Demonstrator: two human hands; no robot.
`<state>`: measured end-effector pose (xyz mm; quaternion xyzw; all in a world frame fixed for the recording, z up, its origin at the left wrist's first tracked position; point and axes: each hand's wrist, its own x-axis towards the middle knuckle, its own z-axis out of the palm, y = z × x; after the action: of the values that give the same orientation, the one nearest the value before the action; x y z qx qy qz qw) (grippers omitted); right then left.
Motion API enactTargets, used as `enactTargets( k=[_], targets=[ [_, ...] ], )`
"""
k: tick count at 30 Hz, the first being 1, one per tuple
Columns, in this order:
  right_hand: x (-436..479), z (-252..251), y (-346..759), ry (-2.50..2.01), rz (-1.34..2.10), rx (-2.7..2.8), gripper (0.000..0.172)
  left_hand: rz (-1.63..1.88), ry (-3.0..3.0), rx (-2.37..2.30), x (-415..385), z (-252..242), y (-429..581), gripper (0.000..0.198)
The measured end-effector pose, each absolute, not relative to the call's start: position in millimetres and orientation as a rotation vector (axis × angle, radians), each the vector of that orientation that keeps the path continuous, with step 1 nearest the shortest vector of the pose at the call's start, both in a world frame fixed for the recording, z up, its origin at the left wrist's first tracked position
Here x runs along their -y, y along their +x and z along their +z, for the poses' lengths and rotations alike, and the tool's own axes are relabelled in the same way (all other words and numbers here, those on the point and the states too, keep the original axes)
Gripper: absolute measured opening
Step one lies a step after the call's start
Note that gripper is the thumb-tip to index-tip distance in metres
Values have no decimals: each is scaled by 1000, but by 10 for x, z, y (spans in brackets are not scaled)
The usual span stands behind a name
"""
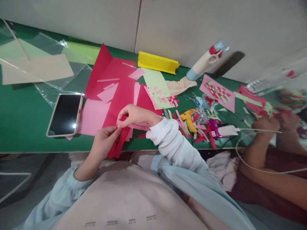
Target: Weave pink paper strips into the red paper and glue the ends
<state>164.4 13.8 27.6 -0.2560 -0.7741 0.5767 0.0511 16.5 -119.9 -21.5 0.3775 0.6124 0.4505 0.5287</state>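
Note:
My left hand (104,142) pinches the near end of a red paper piece cut into strips (118,145) at the front edge of the green table (24,121). My right hand (134,115) is curled just above it, fingertips pinched on a pink paper strip (137,126) that lies across the red strips. The two hands meet fingertip to fingertip. Under them lie large red paper sheets (120,83) and a pink sheet (92,116).
A phone (65,115) lies face up left of the papers. Further back are clear plastic wrap (48,64), a yellow folded card (157,62), a woven green sheet (157,88), a bottle (203,64) and a yellow glue gun (188,118). Another person's hands (278,123) work at the right.

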Motion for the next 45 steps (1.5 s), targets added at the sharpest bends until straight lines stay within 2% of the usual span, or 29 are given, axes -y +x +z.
enactTargets(
  k=[15, 20, 24, 26, 33, 45],
  targets=[
    [-180, 257, 1611, -774, 1679, 2432, 13, 1033, 882, -1410, 1238, -283, 169, 37],
    [-234, 279, 1655, -786, 1747, 2435, 12, 1073, 827, -1415, 1234, -236, 189, 35],
    [-287, 326, 1759, -802, 1647, 2589, 43, 1139, 680, -1375, 1223, -168, 209, 28],
    [-290, 363, 1804, -875, 1621, 2633, 50, 1176, 611, -1364, 1215, -149, 217, 27],
    [-222, 517, 1845, -958, 1697, 2614, 43, 1164, 595, -1285, 1205, -222, 220, 26],
    [-326, 356, 1861, -868, 1637, 2644, 42, 1116, 560, -1278, 1200, -210, 201, 31]
  ],
)
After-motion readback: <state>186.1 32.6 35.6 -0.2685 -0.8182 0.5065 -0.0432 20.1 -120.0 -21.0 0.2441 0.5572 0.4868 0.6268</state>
